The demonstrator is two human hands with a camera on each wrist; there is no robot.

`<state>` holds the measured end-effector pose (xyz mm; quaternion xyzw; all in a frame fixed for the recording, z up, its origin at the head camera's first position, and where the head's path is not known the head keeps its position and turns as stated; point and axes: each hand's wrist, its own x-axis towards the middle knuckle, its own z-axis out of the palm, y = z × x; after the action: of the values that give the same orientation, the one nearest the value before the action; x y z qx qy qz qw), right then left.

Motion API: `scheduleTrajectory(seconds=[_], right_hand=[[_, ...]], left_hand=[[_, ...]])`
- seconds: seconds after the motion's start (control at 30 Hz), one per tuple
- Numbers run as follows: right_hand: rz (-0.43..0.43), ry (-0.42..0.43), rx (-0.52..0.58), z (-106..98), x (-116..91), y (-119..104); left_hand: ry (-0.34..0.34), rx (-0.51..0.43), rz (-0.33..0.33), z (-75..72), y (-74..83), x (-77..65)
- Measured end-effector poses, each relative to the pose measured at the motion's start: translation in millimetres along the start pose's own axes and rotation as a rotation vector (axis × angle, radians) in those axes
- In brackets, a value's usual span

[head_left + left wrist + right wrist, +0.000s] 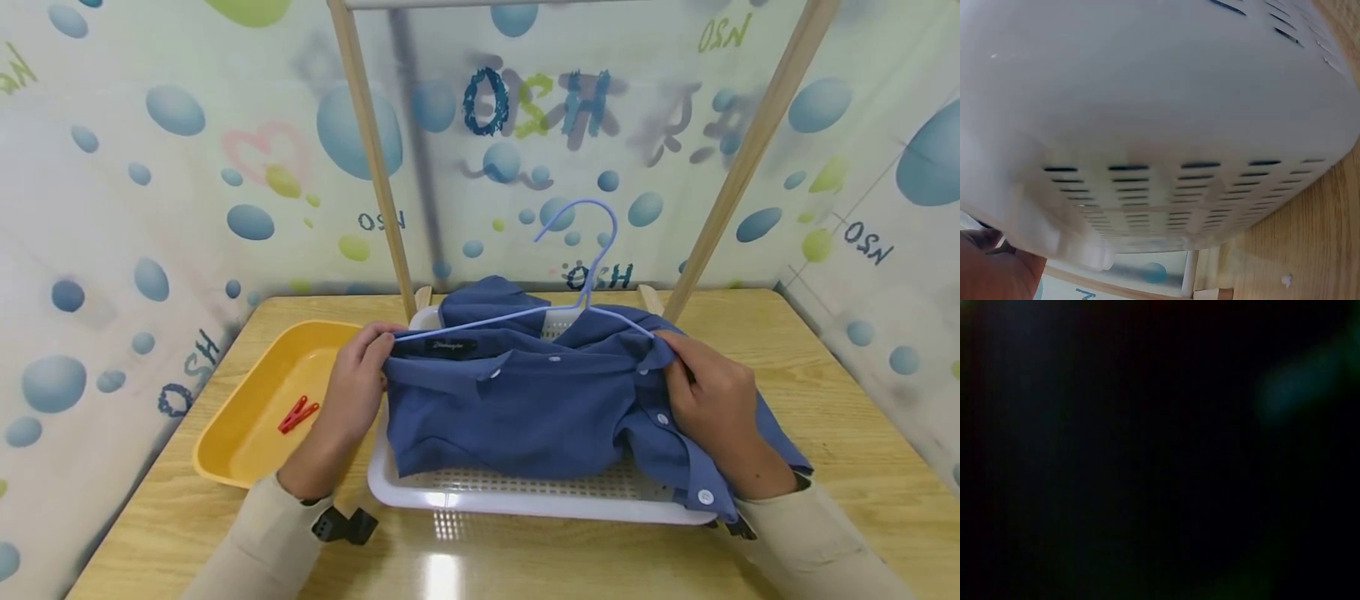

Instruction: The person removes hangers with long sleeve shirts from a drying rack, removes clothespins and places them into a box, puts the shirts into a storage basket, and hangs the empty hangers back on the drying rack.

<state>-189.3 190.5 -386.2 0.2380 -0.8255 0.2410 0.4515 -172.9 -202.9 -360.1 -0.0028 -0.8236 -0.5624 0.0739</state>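
A dark blue button-up shirt (525, 408) hangs across a white perforated basket (510, 500), its collar label and white buttons showing in the head view. A light blue hanger (600, 258) lies along the top of the shirt with its hook pointing up. My left hand (358, 379) pinches the shirt and the hanger's left end. On the other side, my right hand (708, 387) grips the cloth at the hanger's right end. The left wrist view shows mostly the basket's side (1147, 112), with part of the left hand (997, 272) at lower left. The right wrist view is almost black.
To the left sits a yellow tray (240, 433) with red clothespins (297, 414) in it. Behind the basket a wooden frame (723, 183) rises from the table (847, 417), with a bar across its top. Patterned walls enclose the back and sides.
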Motion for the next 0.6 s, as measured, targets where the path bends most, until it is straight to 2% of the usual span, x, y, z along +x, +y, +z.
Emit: scheduleTrajectory(seconds=[0.13,0.33,0.6], right_hand=[[0.003,0.032,0.014,1.7,0.1,-1.7],[-0.017,0.014,0.004,2.7,-0.1,-0.4],[-0.008,0.034,0.013,4.0,-0.8,0.7]], left_hand=[[0.013,-0.030,0.011,1.1,0.6,0.4],[0.011,-0.059,0.002,3.7,1.5,0.2],[-0.016,-0.150,-0.040,8.1,-0.4,0.8]])
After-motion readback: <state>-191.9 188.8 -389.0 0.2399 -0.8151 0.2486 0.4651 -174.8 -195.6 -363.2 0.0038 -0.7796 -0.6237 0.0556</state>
